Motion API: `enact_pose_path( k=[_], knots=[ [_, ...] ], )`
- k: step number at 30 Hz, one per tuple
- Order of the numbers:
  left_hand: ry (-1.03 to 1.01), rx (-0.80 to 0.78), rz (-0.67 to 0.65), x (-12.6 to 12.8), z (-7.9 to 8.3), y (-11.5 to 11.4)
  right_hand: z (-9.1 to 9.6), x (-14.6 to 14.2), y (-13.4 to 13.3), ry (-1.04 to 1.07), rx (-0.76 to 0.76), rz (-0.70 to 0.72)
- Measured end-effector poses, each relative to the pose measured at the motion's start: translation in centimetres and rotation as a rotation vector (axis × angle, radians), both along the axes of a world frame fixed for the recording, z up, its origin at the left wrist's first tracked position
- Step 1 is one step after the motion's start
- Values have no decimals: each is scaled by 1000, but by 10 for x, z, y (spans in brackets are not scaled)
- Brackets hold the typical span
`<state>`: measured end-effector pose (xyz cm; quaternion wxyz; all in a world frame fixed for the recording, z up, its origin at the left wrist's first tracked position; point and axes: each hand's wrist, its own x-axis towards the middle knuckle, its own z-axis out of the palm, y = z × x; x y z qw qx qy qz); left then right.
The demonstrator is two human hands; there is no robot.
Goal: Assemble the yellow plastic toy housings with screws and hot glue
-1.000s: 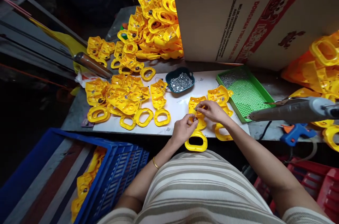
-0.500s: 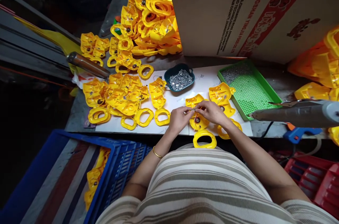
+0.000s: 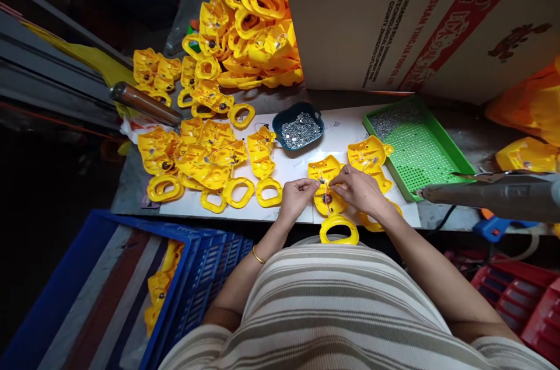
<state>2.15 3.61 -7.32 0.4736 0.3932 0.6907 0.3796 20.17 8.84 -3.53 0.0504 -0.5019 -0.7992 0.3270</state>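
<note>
In front of me lies a yellow plastic toy shell (image 3: pixel 324 166) with a ring-shaped handle (image 3: pixel 339 240) at its lower end. Thin wires and a round dark speaker-like part (image 3: pixel 326 198) sit inside it. My left hand (image 3: pixel 298 198) pinches a small dark piece over the shell's middle. Just to the right, my right hand (image 3: pixel 357 188) has its thumb and forefinger closed at the thin wires; whether it grips one is too small to tell. A second yellow shell (image 3: pixel 366 150) lies beyond my right hand, partly covered by it.
A dark bowl of small metal parts (image 3: pixel 321 135) and a green tray (image 3: pixel 441 142) stand behind the shells. Yellow shells (image 3: pixel 210 160) pile up at left. An electric screwdriver (image 3: pixel 476 194) juts in from the right. A cardboard box (image 3: pixel 341 25) stands at the back; a blue crate (image 3: pixel 175 276) is below left.
My right hand has moved slightly right, away from my left fingertips, so a gap now shows between them. My left hand stays nearly in place over the shell.
</note>
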Motion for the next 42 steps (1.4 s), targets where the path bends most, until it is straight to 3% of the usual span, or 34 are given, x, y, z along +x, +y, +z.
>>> enact_pose_path(
  k=[3, 7, 18, 24, 29, 36, 42],
  knots=[
    [-34, -14, 2, 3, -2, -2, -2, -5, -4, -34, -24, 55],
    [16, -40, -57, 4, -1, -6, -6, -12, -8, -24, -34, 15],
    [434, -12, -250, 4, 11, -11, -10, -18, -11, 79, -64, -98],
    [547, 75, -440, 5, 20, -9, -17, -21, -10, 117, -54, -165],
    [584, 66, -457, -1, 25, -6, -11, -16, -8, 90, -1, -171],
    [554, 21, -401, -5, 24, -6, 10, -9, -2, -227, 144, -31],
    [464, 1, -518, -2, 24, -10, -1, -4, 5, -70, 45, -96]
  ],
)
